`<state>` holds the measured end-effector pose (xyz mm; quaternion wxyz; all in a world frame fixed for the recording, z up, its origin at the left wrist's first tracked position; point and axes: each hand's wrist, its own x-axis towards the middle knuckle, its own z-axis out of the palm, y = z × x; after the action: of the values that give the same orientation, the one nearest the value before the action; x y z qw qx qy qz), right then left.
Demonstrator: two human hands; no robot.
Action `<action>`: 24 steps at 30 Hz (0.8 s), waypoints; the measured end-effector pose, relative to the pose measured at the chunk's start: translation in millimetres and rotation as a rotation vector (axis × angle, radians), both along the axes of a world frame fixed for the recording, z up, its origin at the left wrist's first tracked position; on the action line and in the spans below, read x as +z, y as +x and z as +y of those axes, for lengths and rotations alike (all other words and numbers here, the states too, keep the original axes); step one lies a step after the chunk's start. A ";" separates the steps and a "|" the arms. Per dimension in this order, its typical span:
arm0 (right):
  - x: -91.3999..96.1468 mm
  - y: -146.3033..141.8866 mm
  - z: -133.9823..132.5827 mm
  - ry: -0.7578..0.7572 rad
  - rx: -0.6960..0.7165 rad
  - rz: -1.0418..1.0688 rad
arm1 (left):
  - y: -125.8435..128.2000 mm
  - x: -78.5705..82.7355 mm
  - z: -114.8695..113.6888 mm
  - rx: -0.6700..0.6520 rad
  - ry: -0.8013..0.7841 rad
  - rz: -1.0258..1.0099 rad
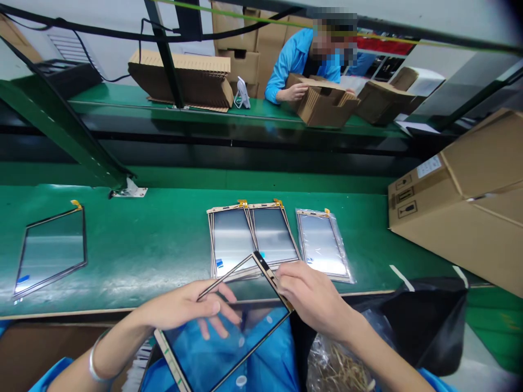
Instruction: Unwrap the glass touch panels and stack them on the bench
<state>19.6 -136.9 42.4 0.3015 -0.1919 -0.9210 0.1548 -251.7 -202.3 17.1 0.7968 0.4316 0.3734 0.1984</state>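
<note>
Glass panel (255,316) is up off the desk (151,245), tilted, held in front of the person's blue clothing (281,354). Right hand (308,291): pinch grip on the dark strip along one short end. Left hand (204,310): fingers spread across the upper long side, grip released; can't tell whether they press on the glass

Main risk: pinch looks to carry most of the load, so a slip at that strip could swing or drop the panel off the near edge of the desk. Loose fingers on the face could also smudge it

Next out: two overlapping piles of panels, left pile (231,237) and right pile (272,228). The raised corner overlaps them in view, gap unclear; a careless dip could knock and chip a corner. Wrapped panel (327,239) is just beside the right pile, lone panel (51,245) well apart at left, its yellow tab (75,203) sticking out and easy to snag

Beyond: big carton (429,201) at right, co-worker (294,60) across, hands on a box
</note>
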 end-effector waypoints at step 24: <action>16.9 -5.7 16.0 -0.110 -0.021 -0.403 | 14.4 32.4 2.3 -0.207 0.533 0.581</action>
<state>13.9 -120.9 59.3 0.1017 -0.2448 -0.9508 0.1600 -237.4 -199.9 49.5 0.5342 0.6963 0.4731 0.0769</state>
